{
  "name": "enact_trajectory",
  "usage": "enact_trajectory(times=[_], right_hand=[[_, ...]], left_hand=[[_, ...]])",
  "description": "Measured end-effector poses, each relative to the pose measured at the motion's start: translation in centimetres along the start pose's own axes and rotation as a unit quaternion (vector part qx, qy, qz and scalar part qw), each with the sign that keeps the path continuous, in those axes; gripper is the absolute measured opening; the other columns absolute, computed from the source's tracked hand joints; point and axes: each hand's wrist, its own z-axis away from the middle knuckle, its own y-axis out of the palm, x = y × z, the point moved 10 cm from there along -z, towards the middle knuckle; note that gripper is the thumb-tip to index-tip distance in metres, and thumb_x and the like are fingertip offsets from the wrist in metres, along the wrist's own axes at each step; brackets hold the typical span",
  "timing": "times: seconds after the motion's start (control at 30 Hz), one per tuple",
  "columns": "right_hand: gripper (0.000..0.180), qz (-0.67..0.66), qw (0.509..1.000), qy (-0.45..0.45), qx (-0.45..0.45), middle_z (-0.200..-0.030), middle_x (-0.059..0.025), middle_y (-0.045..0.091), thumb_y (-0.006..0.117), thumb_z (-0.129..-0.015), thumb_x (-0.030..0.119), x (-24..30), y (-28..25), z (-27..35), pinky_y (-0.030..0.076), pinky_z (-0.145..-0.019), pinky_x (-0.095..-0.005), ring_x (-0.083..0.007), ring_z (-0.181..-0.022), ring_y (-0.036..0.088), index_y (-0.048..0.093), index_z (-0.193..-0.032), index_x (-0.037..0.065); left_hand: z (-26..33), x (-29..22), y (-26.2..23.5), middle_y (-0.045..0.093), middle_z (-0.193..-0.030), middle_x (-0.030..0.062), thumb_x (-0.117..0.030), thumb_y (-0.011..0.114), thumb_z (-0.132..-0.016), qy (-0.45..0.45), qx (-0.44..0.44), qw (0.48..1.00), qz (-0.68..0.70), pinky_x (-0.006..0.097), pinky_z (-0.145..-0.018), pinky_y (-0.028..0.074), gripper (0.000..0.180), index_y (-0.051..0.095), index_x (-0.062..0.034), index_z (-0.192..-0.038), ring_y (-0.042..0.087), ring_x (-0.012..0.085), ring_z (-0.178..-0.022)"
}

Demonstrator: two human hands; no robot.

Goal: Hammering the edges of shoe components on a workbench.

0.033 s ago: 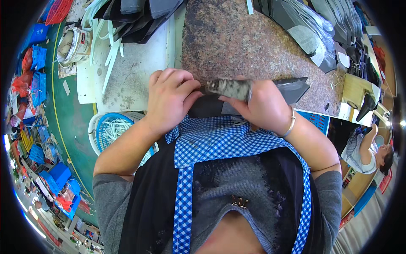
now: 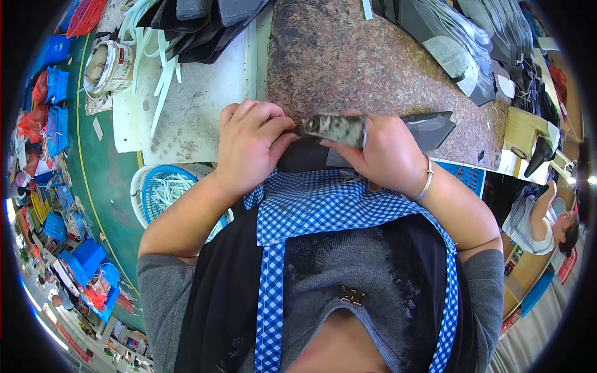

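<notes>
At the near edge of the worktop, my left hand [image 2: 249, 146] is closed, thumb and fingers pinching the edge of a black sheet piece [image 2: 305, 156]. My right hand [image 2: 388, 152] grips a blotchy grey tool that looks like a hammer [image 2: 339, 128]. Its worn end lies right beside my left fingertips, over the black piece. The handle is hidden in my right hand. Part of the black piece lies under my hands and against the apron. Past my right knuckles, a dark grey flat piece [image 2: 429, 130] lies on the speckled worktop [image 2: 348, 62].
Stacked black pieces [image 2: 205, 28] and pale strips [image 2: 163, 81] lie at the far left. More dark pieces [image 2: 444, 50] lie far right. A white bucket [image 2: 115, 68] stands left; a basket [image 2: 146, 196] of strips sits below the worktop. Another person [image 2: 535, 217] sits at right.
The hammer-like tool has shifted very slightly in my right hand, toward my left fingertips. My left hand has hardly moved.
</notes>
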Motion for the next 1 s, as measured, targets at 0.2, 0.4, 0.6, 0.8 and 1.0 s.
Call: enact_trajectory(times=[0.2, 0.4, 0.6, 0.8, 1.0], right_hand=[[0.027, 0.017, 0.999, 0.018, 0.031, -0.071, -0.0163, 0.064, 0.072, -0.083, 0.025, 0.6, 0.3, 0.0, 0.052, -0.055, -0.0451, -0.0368, -0.063, 0.064, 0.055, -0.087, 0.004], [0.026, 0.03, 0.999, -0.02, 0.003, -0.07, -0.0156, 0.063, 0.072, -0.083, 0.024, 1.8, 0.3, -0.1, 0.052, -0.054, -0.0433, -0.0348, -0.061, 0.064, 0.054, -0.083, 0.005], [0.027, 0.025, 0.998, -0.044, -0.039, -0.069, -0.0142, 0.063, 0.069, -0.087, 0.026, 2.3, -1.0, -0.9, 0.052, -0.053, -0.0422, -0.0328, -0.059, 0.064, 0.053, -0.082, 0.005], [0.025, 0.04, 0.996, -0.001, -0.084, -0.065, -0.0146, 0.062, 0.071, -0.087, 0.028, 1.0, -2.1, -0.5, 0.052, -0.052, -0.041, -0.0316, -0.058, 0.065, 0.06, -0.084, 0.005], [0.019, -0.107, 0.927, 0.23, -0.277, -0.065, -0.0017, 0.059, 0.067, -0.094, 0.018, -7.4, -10.1, 3.8, 0.042, -0.051, -0.0269, -0.0108, -0.053, 0.053, 0.062, -0.086, 0.001]], left_hand=[[0.7, -1.6, -0.1, 0.063, -0.089, 0.0024, -0.012, 0.075, -0.07, 0.02, -0.032, 0.998, -0.059, 0.04, -0.084, 0.039, 0.017, 0.069, -0.0095, -0.086, 0.06, 0.0219, -0.091], [2.5, -4.1, 0.9, 0.062, -0.092, 0.0017, -0.016, 0.07, -0.072, 0.107, -0.038, 0.975, -0.193, 0.042, -0.09, 0.038, 0.021, 0.07, -0.0069, -0.09, 0.059, 0.0197, -0.096], [2.7, -4.2, 0.5, 0.062, -0.092, 0.0057, -0.018, 0.073, -0.071, 0.081, -0.063, 0.972, -0.211, 0.045, -0.09, 0.039, 0.017, 0.068, -0.0078, -0.084, 0.059, 0.0222, -0.097], [1.2, -2.9, -0.9, 0.063, -0.101, 0.0096, -0.018, 0.079, -0.067, 0.015, -0.052, 0.991, -0.124, 0.044, -0.089, 0.04, 0.029, 0.067, -0.0082, -0.092, 0.059, 0.0278, -0.1], [-4.2, -9.1, 5.0, 0.05, -0.137, 0.015, -0.019, 0.077, -0.072, 0.129, 0.056, 0.988, 0.067, 0.045, -0.101, 0.04, 0.051, 0.063, -0.0104, -0.121, 0.049, 0.0322, -0.124]])
